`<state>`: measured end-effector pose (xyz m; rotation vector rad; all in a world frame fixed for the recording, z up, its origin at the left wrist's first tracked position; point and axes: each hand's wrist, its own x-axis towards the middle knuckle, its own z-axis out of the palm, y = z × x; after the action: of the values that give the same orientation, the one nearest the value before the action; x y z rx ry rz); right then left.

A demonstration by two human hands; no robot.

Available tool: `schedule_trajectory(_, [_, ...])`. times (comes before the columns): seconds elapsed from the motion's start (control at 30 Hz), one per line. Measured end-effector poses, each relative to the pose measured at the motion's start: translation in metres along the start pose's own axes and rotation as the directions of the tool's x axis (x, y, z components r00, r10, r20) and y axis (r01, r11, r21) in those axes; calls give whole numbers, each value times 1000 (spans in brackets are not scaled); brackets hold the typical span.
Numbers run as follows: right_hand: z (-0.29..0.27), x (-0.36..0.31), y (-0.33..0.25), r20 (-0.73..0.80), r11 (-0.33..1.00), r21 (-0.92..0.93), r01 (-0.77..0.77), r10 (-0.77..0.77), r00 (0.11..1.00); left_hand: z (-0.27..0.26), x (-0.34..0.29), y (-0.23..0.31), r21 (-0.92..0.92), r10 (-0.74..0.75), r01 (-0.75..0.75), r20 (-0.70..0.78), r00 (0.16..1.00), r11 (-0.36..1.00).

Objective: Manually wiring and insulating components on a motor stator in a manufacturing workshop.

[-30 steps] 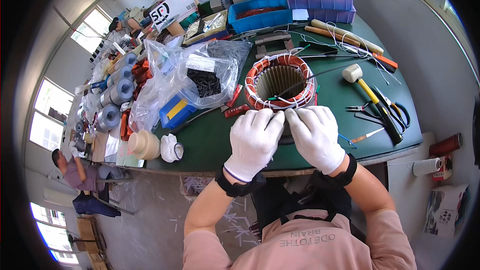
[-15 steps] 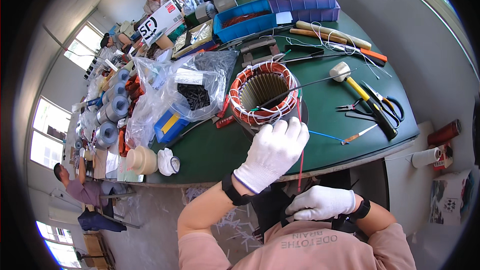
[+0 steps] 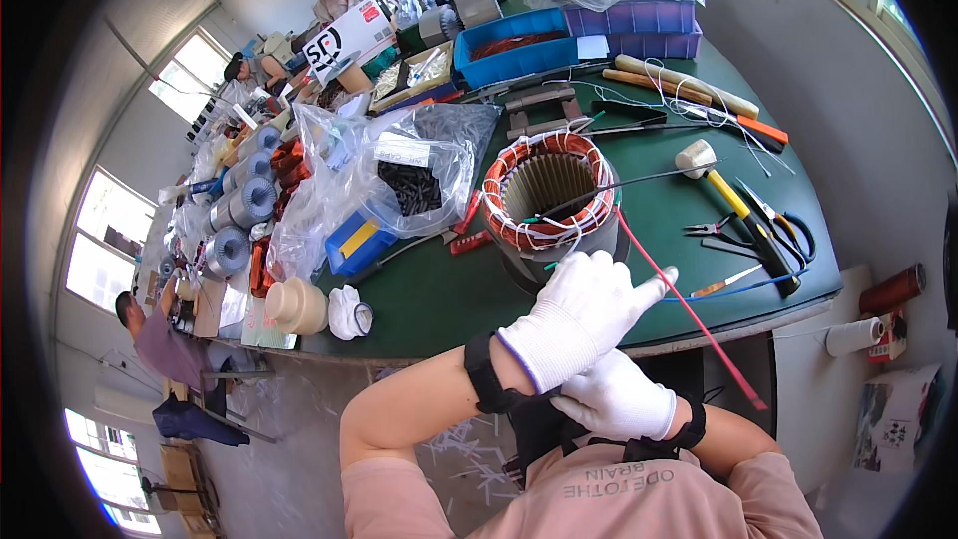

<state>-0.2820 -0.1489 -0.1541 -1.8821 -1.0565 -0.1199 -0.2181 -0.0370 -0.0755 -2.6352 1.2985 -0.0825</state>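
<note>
A motor stator (image 3: pixel 496 202) with copper windings laced in white cord stands upright near the table's front edge. A thin dark rod (image 3: pixel 659 177) lies across its top. My left hand (image 3: pixel 574 324), in a white glove, is just in front of the stator, one finger stretched to the right against a red sleeved lead (image 3: pixel 689 304). That lead runs from the stator's rim past the table edge. A blue lead (image 3: pixel 743 289) reaches right across the table. My right hand (image 3: pixel 624 397), also gloved, is close to my chest below the left; its fingertips are mostly hidden.
To the right lie a yellow-handled mallet (image 3: pixel 736 202), scissors (image 3: pixel 783 225), pliers (image 3: pixel 720 232) and a small knife (image 3: pixel 726 281). Left are a plastic bag of black pieces (image 3: pixel 409 188), a blue box (image 3: pixel 356 245) and a cream pot (image 3: pixel 296 306). Blue bin (image 3: pixel 514 50) stands behind. Co-workers sit farther off.
My left hand has moved from the stator's front rim down and right, swinging the red lead rightward. My right hand has shifted slightly left, under the left wrist. The view has turned a little.
</note>
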Motion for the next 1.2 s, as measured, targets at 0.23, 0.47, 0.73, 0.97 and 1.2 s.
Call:
schedule_trajectory(0.23, [-8, -24, -1, -522, 977, -211, 8, -120, 844, -25, 9, -3, -103, 108, -107, 5, 994, 989])
schedule_trajectory(0.47, [-29, 0, 18, -702, 890, -232, -392, 125, 701, -24, 18, -33, -495, -149, -20, -300, 942, 868])
schedule_trajectory(0.73, [-30, 69, 57, -729, 898, 278, -341, 429, 534, -24, 7, -64, -724, -481, 161, -260, 837, 671])
schedule_trajectory(0.97, [-18, 54, 59, -458, 743, -668, -46, -361, 812, 20, -41, -84, -711, -642, 200, -430, 636, 674])
schedule_trajectory(1.2, [-19, 55, 54, -342, 714, -699, -36, -290, 894, 18, -42, -78, -690, -584, 202, -378, 718, 695])
